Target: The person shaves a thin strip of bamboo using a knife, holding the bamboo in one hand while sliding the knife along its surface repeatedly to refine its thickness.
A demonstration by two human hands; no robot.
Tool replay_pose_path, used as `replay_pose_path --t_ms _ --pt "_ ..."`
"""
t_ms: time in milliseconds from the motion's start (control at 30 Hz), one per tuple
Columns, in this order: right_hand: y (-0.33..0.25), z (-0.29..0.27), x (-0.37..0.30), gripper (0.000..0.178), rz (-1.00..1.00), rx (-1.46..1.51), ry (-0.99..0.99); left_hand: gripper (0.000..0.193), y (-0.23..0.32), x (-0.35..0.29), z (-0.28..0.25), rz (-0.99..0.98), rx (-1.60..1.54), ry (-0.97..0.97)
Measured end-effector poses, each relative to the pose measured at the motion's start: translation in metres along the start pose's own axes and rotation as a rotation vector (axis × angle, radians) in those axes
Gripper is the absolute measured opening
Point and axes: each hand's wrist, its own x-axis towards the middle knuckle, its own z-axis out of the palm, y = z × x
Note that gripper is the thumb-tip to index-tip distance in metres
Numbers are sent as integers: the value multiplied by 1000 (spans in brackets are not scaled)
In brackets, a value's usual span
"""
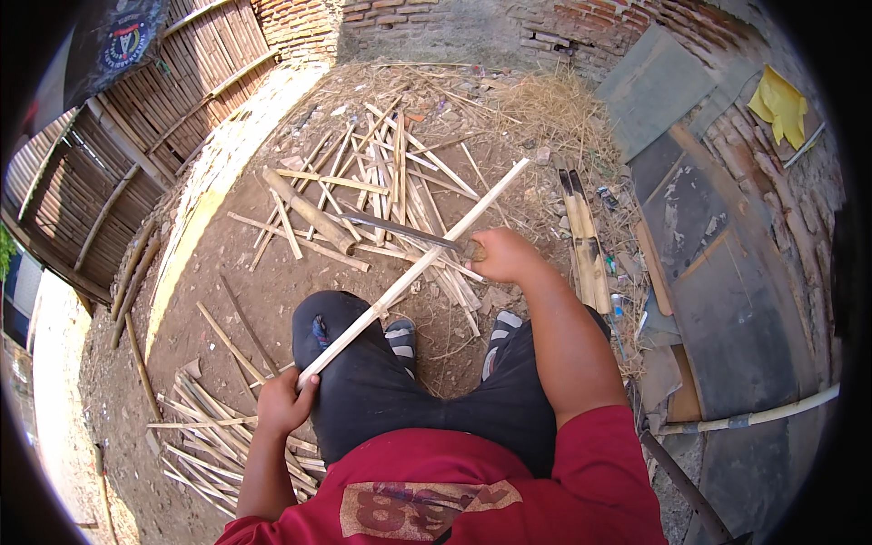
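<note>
My left hand (284, 401) is closed around the near end of a long pale bamboo strip (381, 302). The strip slants up and to the right across my left knee. My right hand (509, 257) grips the wooden handle of a long-bladed knife (397, 227). Its dark blade points left and crosses the strip beyond my knees, where it appears to touch it. Beyond the blade, a thick round length of bamboo (313, 213) lies on the ground beside a loose heap of split bamboo strips (397, 163).
More thin strips (213, 440) lie piled left of my legs. Charred-ended split bamboo pieces (586, 245) rest on the right. Dark boards (718, 263) lean at the far right, near a pole (772, 416). A woven bamboo wall (195, 77) and brick wall (409, 32) border the ground.
</note>
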Motion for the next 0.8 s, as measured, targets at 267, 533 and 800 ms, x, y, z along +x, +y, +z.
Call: replay_pose_path --t_ms 267,533,800 --pt "-3 -3 -3 51 -2 7 3 50 1 -1 0 1 -4 16" --pt "-4 -4 -4 49 -3 25 2 49 0 -1 3 10 -8 39" --pt "16 -20 -2 53 88 39 132 48 -2 0 6 27 -28 43"
